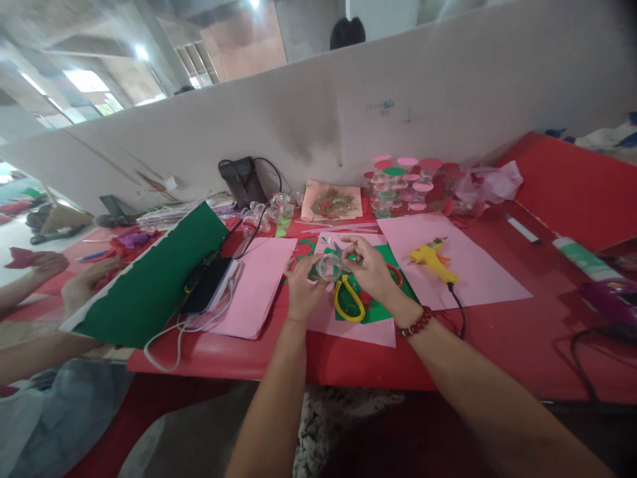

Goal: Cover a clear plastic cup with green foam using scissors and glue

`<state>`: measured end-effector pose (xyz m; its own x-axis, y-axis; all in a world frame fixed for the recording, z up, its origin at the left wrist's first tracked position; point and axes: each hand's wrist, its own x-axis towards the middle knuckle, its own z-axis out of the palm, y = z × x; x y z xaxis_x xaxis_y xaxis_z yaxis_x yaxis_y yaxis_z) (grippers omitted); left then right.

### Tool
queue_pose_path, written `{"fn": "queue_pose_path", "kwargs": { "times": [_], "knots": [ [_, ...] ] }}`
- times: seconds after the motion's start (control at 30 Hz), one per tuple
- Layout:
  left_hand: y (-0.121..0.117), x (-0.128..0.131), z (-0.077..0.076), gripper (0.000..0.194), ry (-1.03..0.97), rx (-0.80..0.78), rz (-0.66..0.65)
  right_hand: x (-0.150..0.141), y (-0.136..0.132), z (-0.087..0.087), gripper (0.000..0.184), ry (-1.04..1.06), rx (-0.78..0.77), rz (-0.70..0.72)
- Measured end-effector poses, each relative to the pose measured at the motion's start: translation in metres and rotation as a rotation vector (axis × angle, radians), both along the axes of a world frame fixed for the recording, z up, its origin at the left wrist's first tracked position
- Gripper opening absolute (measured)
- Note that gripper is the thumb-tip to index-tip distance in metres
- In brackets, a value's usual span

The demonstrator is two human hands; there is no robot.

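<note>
Between my hands is a small clear plastic cup-like piece [328, 267], its round opening turned towards me. My left hand [304, 285] wraps its fingers round the left side of this piece. At its right edge my right hand [369, 265] is closed in a pinch, a bead bracelet on the wrist; the fingertips partly hide what they grip. Right below lie scissors with a yellow handle loop [349, 300], on green paper [383, 312] over a pink sheet [368, 334]. A red loop [397, 275] shows beside my right hand.
A yellow glue gun [432, 259] with a cord lies on pink paper [490, 282] at right. Clear pieces topped with paper discs [408, 179] stand behind. To the left are a phone [206, 285], white cable [166, 365], green board [154, 279] and another person's hands [92, 282].
</note>
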<state>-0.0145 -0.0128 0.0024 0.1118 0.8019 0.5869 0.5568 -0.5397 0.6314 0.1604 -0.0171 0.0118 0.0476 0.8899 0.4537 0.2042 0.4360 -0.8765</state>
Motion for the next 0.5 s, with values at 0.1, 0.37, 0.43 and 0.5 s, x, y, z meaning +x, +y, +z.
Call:
{"fn": "queue_pose_path", "kwargs": {
  "times": [0.1,0.37,0.43,0.5],
  "knots": [
    [-0.001,0.0007,0.0003,0.034,0.015,-0.028,0.009,-0.0002,0.0001,-0.0006,0.039,-0.045,0.034,-0.026],
    [-0.0017,0.0045,0.0014,0.032,-0.082,-0.077,-0.003,-0.0047,-0.0024,-0.003,0.035,-0.087,0.071,-0.059],
    [-0.0025,0.0061,0.0028,0.034,-0.114,-0.096,-0.002,-0.0057,-0.0031,-0.0033,0.033,-0.081,0.095,-0.068],
    [-0.0033,0.0076,0.0041,0.035,-0.144,-0.116,-0.001,-0.0065,-0.0038,-0.0034,0.031,-0.07,0.106,-0.066]
  ]
}}
